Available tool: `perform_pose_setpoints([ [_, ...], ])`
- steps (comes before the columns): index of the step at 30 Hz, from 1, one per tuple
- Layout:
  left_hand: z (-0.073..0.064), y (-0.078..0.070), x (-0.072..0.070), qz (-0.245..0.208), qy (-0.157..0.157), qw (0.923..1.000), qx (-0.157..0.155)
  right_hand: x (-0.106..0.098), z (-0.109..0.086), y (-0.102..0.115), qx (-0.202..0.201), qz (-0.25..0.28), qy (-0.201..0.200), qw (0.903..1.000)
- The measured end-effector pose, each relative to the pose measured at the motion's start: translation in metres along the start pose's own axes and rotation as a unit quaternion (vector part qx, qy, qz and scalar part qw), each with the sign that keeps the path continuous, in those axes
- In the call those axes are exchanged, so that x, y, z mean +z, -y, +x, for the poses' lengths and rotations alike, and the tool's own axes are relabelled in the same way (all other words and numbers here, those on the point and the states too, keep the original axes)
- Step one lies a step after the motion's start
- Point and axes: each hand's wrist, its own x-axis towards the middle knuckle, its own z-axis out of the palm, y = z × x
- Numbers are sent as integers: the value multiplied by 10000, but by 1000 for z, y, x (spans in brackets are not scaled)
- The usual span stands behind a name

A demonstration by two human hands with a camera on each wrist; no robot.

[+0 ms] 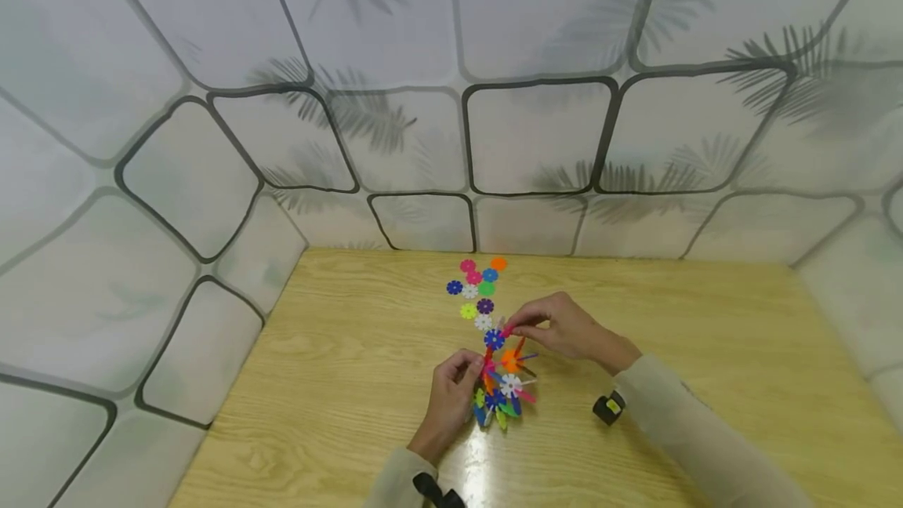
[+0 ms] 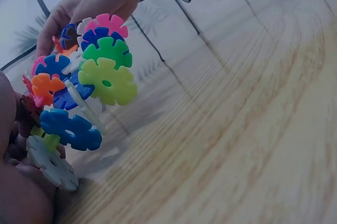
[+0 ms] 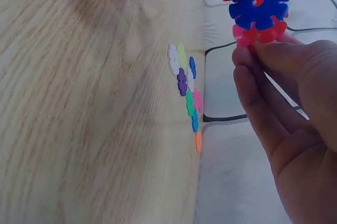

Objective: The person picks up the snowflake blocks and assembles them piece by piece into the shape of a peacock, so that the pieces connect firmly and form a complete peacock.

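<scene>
Holding a cluster of flower discs (image 1: 509, 385) well in from the bench's (image 1: 353, 382) far edge.
Gripping it with the left hand (image 1: 451, 394), partly hidden by discs in the left wrist view; pinching a pink disc (image 1: 506, 331) at its far end with the right hand (image 1: 563, 326). Cannot count the overlapping pieces, partly cut off atop the right wrist view. Can make out loose discs (image 1: 487, 288) near the far edge's middle.

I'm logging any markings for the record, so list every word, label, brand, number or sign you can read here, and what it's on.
No readable text anywhere.
Joined flower discs and loose flower discs: no lettering visible.
Table and wall: no writing; the wall shows only lines and leaf patterns.
Yellow patch on the black right-wrist device: too small to read.
</scene>
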Motion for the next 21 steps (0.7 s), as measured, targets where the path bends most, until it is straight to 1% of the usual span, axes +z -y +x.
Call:
perform_pose_setpoints([
  [4,1,2,-1,85,20,10000,31,-1,2,2,32,27,163,9999],
  [7,1,3,-2,101,24,9999,-57,-2,3,3,34,74,207,9998],
  [10,1,1,-1,25,34,9999,-161,-2,3,4,30,111,200,9997],
  [13,2,1,-1,-93,12,9998,-194,-3,3,3,164,129,163,9996],
  [18,3,2,0,-207,-42,9998,-48,-1,2,1,409,131,7,9991],
  [21,3,3,0,-269,-80,9996,-61,0,-2,-2,508,231,-160,9983],
])
